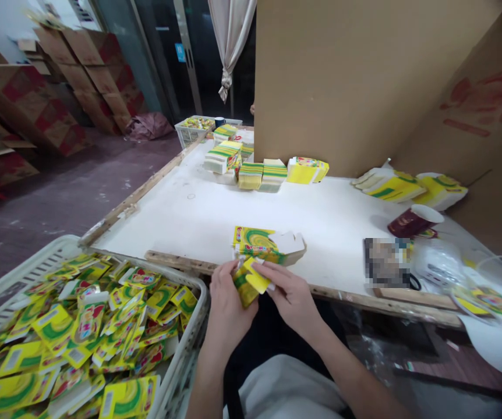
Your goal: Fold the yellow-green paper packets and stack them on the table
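Observation:
My left hand (226, 302) and my right hand (292, 295) both grip one small yellow-and-green carton (248, 281) at the near edge of the white table (181, 215). The left hand's fingers wrap around its lower side. My right hand pinches a yellow flap on its top. Just beyond my hands a short stack of flat yellow-green carton blanks (266, 244) lies on the table. To my left a white plastic crate (192, 343) holds several folded cartons of the same kind.
Stacks of carton blanks (251, 169) stand at the table's far side, more lie at the right (402, 186). A dark red cup (412, 221) and cables sit at right. A tall cardboard wall (356, 75) backs the table. A white basket (190, 131) stands at the far end.

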A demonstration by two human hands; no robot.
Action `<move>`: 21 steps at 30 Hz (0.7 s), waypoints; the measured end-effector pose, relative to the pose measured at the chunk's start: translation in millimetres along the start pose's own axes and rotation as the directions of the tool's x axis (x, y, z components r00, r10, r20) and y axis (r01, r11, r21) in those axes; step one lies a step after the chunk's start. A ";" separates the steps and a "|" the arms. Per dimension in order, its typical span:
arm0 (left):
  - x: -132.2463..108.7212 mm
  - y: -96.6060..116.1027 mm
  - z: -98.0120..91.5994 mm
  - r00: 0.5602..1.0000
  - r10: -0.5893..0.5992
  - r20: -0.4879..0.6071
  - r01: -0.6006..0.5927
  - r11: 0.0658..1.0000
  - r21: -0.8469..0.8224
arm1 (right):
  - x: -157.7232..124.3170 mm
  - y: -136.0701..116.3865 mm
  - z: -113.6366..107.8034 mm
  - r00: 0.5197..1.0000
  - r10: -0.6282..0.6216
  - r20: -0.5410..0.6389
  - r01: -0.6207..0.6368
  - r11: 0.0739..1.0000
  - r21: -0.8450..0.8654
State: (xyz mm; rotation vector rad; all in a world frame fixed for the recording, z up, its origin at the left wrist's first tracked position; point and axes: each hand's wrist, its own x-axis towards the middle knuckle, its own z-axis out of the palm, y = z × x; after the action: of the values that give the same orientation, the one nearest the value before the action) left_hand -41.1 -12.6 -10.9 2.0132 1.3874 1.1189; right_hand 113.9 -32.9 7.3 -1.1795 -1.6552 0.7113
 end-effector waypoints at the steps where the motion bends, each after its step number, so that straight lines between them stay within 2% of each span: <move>1: 1.9 -0.5 -2.1 1.000 0.007 -0.025 -0.005 0.998 0.056 | 1.1 1.6 -1.2 0.999 0.019 -0.041 -0.019 1.000 0.015; 2: 3.6 -0.7 -4.5 1.000 0.011 -0.028 -0.009 0.996 0.085 | 2.0 2.8 -2.0 0.998 0.029 -0.053 -0.027 0.999 0.035; 4: 5.7 -0.7 -9.0 1.000 0.010 0.018 -0.011 0.998 0.056 | 2.9 3.6 -2.0 1.000 0.021 0.009 -0.021 0.998 0.052; 6: 5.8 -0.5 -11.1 0.999 0.005 0.054 -0.005 1.000 0.001 | 2.7 2.8 -0.1 0.995 -0.003 0.101 0.002 1.000 0.010; 8: 4.5 -0.6 -10.5 0.999 -0.005 0.052 0.006 1.000 -0.015 | 2.2 1.9 2.0 0.991 -0.011 0.136 0.019 0.998 -0.053; 10: 3.1 -0.7 -8.8 0.999 -0.014 0.036 0.015 1.000 -0.023 | 1.7 2.5 2.4 0.995 -0.010 0.100 0.019 0.996 -0.084; 12: 2.4 -0.8 -7.8 0.999 -0.029 0.031 0.031 0.998 -0.053 | 1.2 4.7 0.7 0.999 0.004 0.033 -0.003 0.999 -0.041; 14: 2.8 -1.1 -8.6 0.995 -0.048 0.083 0.056 0.994 -0.095 | 0.7 7.8 -2.1 0.999 0.027 -0.023 -0.026 0.998 0.054; 16: 4.1 -2.3 -10.9 0.986 -0.042 0.159 0.061 0.992 -0.115 | 0.4 9.8 -4.1 0.999 0.030 -0.020 -0.028 0.996 0.084; 18: 5.6 -4.7 -13.6 0.982 -0.013 0.187 0.029 0.996 -0.081 | 1.3 9.5 -5.2 0.999 0.002 0.054 -0.002 1.000 -0.003; 21: 6.8 -8.7 -16.6 0.986 0.026 0.165 -0.028 1.000 0.006 | 5.9 5.3 -9.7 0.979 -0.018 0.202 0.047 0.990 -0.136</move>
State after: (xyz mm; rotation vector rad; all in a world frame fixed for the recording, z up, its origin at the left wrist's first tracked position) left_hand -58.4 -4.3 -5.4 2.0850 1.2870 0.9355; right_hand 124.3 -26.2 8.6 -1.2078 -1.9153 0.7220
